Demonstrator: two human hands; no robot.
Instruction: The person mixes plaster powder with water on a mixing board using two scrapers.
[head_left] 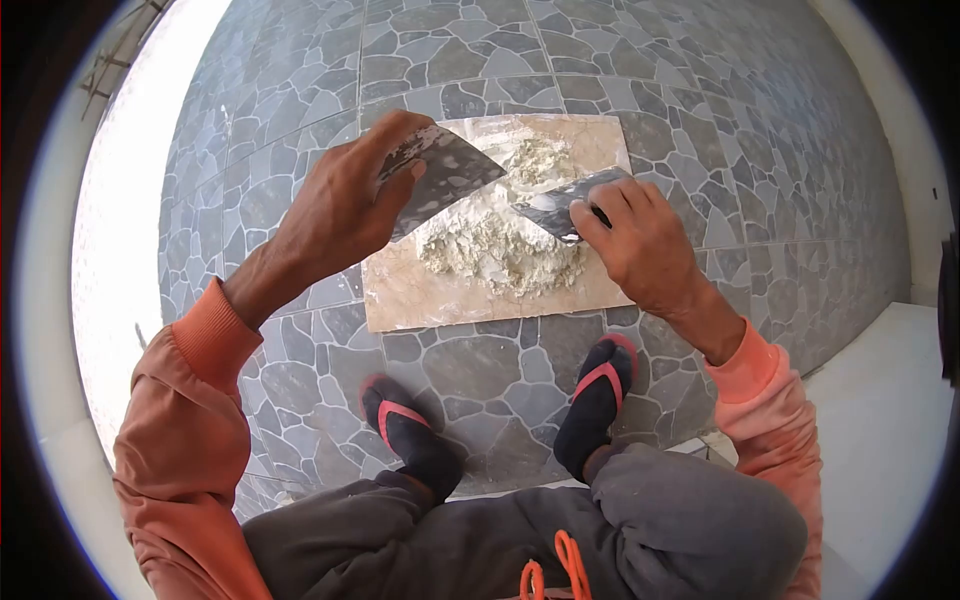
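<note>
A beige tile [400, 295] lies flat on the stone-patterned floor, with a heap of whitish putty [495, 250] on it. My left hand [340, 205] grips a wide metal scraper [450, 175], its blade smeared with putty and held above the heap's left side. My right hand [640, 240] holds a smaller putty knife [560, 205], its blade pointing left into the heap. The two blades nearly meet over the putty.
I squat over the tile, my feet in dark socks and red-strapped sandals [600, 385] just in front of it. Grey patterned floor tiles [760, 130] spread all around. A white raised edge [880, 400] runs along the right; bright glare lies at the left.
</note>
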